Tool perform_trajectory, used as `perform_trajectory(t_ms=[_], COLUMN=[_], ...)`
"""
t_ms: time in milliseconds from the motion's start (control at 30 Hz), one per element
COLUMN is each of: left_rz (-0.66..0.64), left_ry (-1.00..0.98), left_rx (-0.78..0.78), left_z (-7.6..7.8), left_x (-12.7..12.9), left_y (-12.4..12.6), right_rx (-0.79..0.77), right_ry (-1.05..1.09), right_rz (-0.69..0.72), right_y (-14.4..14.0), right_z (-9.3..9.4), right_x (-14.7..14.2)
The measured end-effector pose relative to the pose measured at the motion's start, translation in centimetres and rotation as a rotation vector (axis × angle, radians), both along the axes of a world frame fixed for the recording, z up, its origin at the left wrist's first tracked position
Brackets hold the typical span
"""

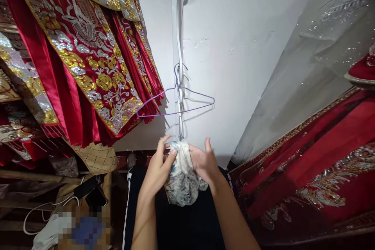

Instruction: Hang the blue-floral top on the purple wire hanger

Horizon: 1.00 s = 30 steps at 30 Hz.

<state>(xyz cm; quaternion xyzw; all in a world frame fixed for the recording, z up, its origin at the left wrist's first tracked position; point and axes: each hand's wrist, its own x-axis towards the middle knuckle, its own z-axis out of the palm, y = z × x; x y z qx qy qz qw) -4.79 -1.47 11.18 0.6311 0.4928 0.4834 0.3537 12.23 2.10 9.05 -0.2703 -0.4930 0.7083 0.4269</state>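
Observation:
A crumpled pale cloth (183, 181) with a grey-blue pattern hangs in a bundle in front of my body. My left hand (159, 166) is at its left side, thumb pressed on the upper part and fingers partly behind it. On the other side, my right hand (205, 164) rests against the cloth's edge with the thumb raised and apart; its fingertips are hidden behind the fabric. Above the bundle, a white strap (178, 27) runs down the wall to the cloth's top. A bare purple hanger (175, 115) hangs beside this strap.
Red garments (84, 43) with gold and silver embroidery hang at the left. More red beaded clothing (328, 172) is on the right, below a clear plastic cover (293, 86). A wooden stool (107, 191) at lower left bears a dark phone (96, 197) and a white cable (26, 218).

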Motion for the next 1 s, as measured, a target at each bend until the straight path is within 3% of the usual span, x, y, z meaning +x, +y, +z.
perform_trajectory(t_ms=[133, 233, 300, 367, 433, 500, 567, 633, 700, 833, 1000], left_rz=[-0.089, -0.19, -0.324, -0.479, -0.542, -0.448, -0.253, -0.107, -0.042, 0.048, 0.213], left_ry=[0.248, 0.3, 0.247, 0.215, 0.283, 0.46, 0.688, 0.905, 1.078, 1.271, 1.205], left_rx=[0.047, 0.116, 0.034, -0.103, -0.15, -0.111, -0.08, -0.09, -0.125, -0.155, -0.033], left_z=[2.7, 3.5, 2.9, 1.7, 0.4, -0.4, -0.6, -0.3, 0.2, 1.5, 3.7], left_x=[-1.8, -2.0, -2.2, -3.0, -4.5, -6.5, -8.5, -10.3, -11.5, -12.2, -11.5], left_y=[1.6, 3.7, 4.6, 4.8, 4.4, 3.9, 3.7, 4.1, 4.9, 7.1, 8.6], right_rx=[0.086, 0.251, 0.437, 0.584, 0.61, 0.577, 0.594, 0.619, 0.626, 0.695, 0.759], right_ry=[-0.045, -0.233, -0.326, -0.289, -0.195, -0.189, -0.304, -0.449, -0.526, -0.586, -0.725], right_rz=[0.161, 0.163, -0.028, -0.321, -0.547, -0.634, -0.641, -0.549, -0.465, -0.373, -0.332], right_y=[0.3, 1.0, 1.9, 3.5, 6.0, 9.1, 12.4, 14.9, 16.3, 16.1, 14.7], right_z=[2.9, 4.9, 6.3, 7.5, 8.3, 8.3, 7.5, 6.3, 5.1, 4.2, 6.0], right_x=[0.2, -0.2, 0.0, 0.8, 2.1, 3.3, 4.2, 4.8, 5.2, 6.9, 9.3])
